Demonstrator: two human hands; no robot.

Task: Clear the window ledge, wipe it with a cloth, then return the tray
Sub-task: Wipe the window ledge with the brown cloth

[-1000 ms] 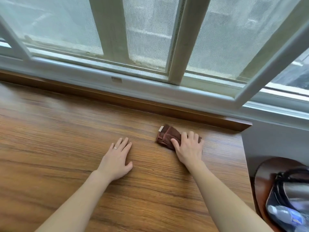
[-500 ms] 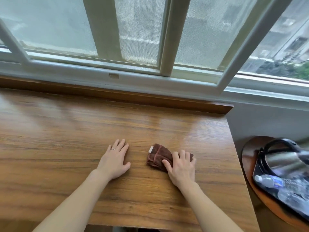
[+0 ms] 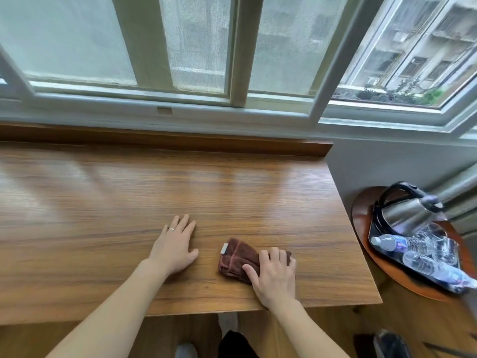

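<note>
The window (image 3: 201, 47) fills the top of the view, pale frames and hazy panes, with buildings showing through the clear pane at the far right. Below it runs the ledge (image 3: 103, 202), a broad wood-grain worktop with a raised wooden lip along the back, against the window frame. Its right end stops short of a grey wall.

Off to the right, lower than the ledge and well apart from the hands, sits a round side table (image 3: 387, 275). On it is the dark tray (image 3: 373, 228), loaded up: a steel kettle (image 3: 405, 213) with a black handle at the back, clear glasses (image 3: 438, 244) just in front of it, and plastic bottles (image 3: 395, 242) lying on their sides toward the near edge. This corner is blurred, so I can't count the glasses.

Now the hands, both down on the ledge near its front edge. The left hand (image 3: 175, 249) lies flat on the bare wood, fingers straight and close together, a ring (image 3: 171, 229) on one finger; that grip is open and holds nothing. The right hand (image 3: 276, 277) sits on the cloth (image 3: 237, 259), a dark brown folded rag with a small pale tag at its left corner. The fingers curl over the cloth's right part, thumb laid along its near side, pressing it onto the wood, so the grip is closed around the cloth. The cloth lies just right of the left hand, not touching it.

At the bottom, under the ledge's edge, a dark trouser leg and pale shoes show on the floor.
</note>
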